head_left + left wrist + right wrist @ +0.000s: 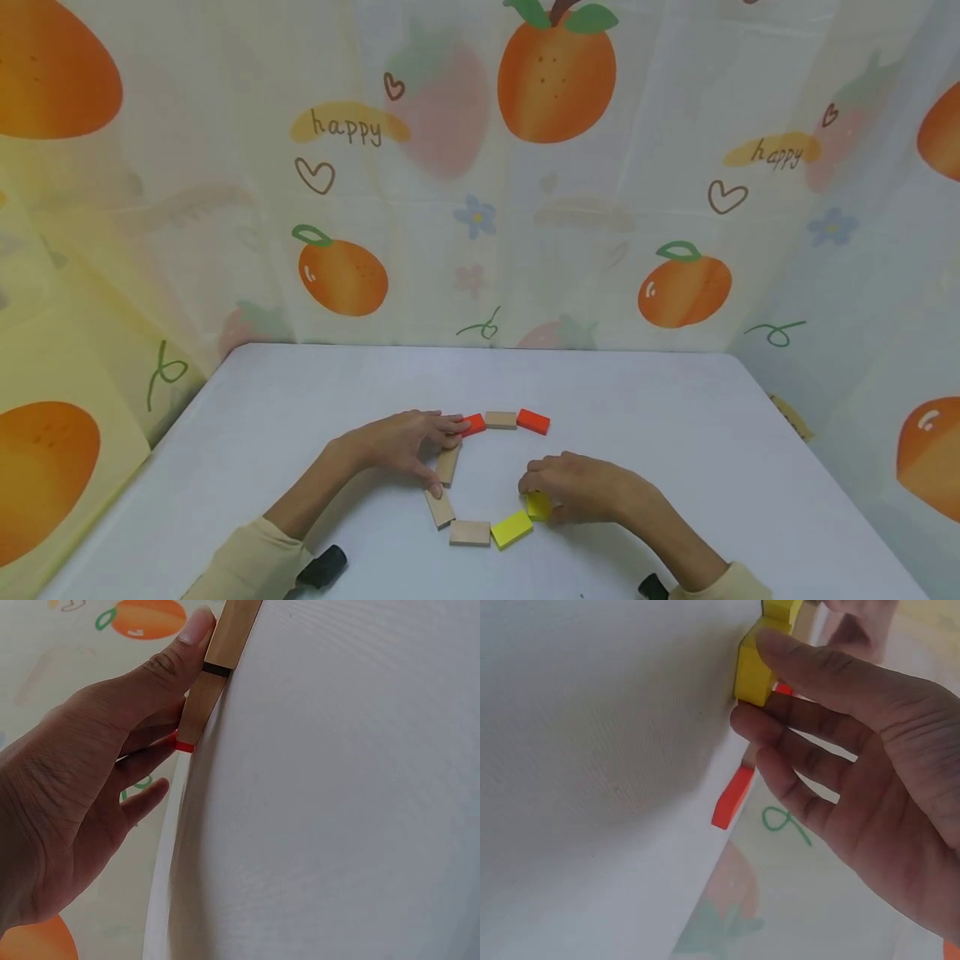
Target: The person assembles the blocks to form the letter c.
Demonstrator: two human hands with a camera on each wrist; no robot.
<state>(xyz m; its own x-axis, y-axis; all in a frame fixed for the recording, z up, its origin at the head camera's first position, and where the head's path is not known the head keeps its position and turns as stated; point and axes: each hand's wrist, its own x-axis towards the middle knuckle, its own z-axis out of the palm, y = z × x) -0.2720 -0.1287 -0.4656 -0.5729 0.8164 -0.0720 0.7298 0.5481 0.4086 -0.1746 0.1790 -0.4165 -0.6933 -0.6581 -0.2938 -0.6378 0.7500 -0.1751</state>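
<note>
Wooden blocks lie end to end in a curved line, bowed toward the left, in the head view. My left hand (408, 442) spans its left side, thumb at the joint of two plain wood blocks (448, 467) and fingertips at a red block (474, 425). In the left wrist view its fingers look fairly straight along the blocks. My right hand (581, 487) pinches a yellow block (537, 506) at the line's near right end, thumb on one side and fingers on the other. That block sits against another yellow block (512, 529), which adjoins a plain block (470, 533).
At the far end of the line are a plain block (501, 420) and a second red block (533, 422). The white table (645, 400) meets a fruit-printed curtain (525, 250) behind. Black wrist devices (322, 568) show near both sleeves.
</note>
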